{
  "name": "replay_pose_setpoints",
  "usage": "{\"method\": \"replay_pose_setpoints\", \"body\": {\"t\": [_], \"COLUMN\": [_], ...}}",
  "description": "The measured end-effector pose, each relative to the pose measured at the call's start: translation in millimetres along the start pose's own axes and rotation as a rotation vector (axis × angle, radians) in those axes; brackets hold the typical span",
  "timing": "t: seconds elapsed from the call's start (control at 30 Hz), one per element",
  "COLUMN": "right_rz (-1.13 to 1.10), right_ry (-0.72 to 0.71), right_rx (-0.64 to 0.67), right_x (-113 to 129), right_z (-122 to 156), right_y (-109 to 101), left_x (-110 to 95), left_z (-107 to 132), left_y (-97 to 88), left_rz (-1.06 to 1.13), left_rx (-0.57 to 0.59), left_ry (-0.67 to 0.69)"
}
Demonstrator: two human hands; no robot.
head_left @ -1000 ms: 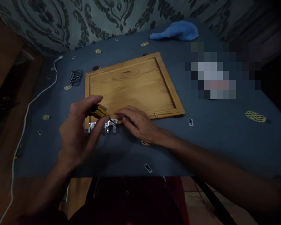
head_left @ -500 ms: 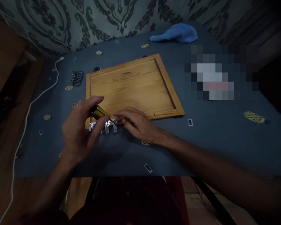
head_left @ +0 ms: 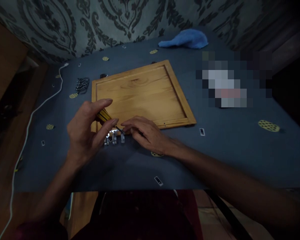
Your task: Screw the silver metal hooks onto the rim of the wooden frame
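At a cloth-covered desk (head_left: 180,166), the left hand (head_left: 83,131) wraps its grip around a yellow-and-black screwdriver (head_left: 105,115), shaft angled toward silvery hooks (head_left: 122,138) along a framed wooden panel's (head_left: 137,96) near edge. The right hand's (head_left: 152,135) fingers meet the end hook; whether they pinch it cannot be told. Pressing the tip squarely while bracing the hook would likely prevent slipping. No container is discernible.
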State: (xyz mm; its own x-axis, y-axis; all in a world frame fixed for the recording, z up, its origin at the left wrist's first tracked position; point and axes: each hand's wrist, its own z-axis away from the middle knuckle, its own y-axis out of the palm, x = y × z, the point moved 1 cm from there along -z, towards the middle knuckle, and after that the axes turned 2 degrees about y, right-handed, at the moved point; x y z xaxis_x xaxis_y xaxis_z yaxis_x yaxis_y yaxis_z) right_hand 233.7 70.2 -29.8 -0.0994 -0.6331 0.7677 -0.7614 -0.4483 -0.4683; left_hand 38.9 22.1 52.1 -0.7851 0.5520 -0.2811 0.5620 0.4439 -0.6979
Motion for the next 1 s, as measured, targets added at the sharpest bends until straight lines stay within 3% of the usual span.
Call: {"method": "replay_pose_setpoints", "body": {"t": [0.23,0.5,0.77,1.0], "right_rz": [0.004,0.012,0.012,0.011], "right_ry": [0.032,0.024,0.037,0.032], "right_rx": [0.009,0.009,0.008,0.014], "right_x": [0,0,1,1], "right_z": [-1,-1,-1,0], "right_y": [1,1,1,0], "left_x": [9,17,9,13], "left_z": [-2,5,2,10], "left_y": [3.1,10.3,6.0,6.4], "left_rz": [0.190,0.140,0.359,0.228], "left_rx": [0.041,-0.044,-0.052,-0.086], "left_ry": [-0.161,-0.100,-0.236,-0.206]}}
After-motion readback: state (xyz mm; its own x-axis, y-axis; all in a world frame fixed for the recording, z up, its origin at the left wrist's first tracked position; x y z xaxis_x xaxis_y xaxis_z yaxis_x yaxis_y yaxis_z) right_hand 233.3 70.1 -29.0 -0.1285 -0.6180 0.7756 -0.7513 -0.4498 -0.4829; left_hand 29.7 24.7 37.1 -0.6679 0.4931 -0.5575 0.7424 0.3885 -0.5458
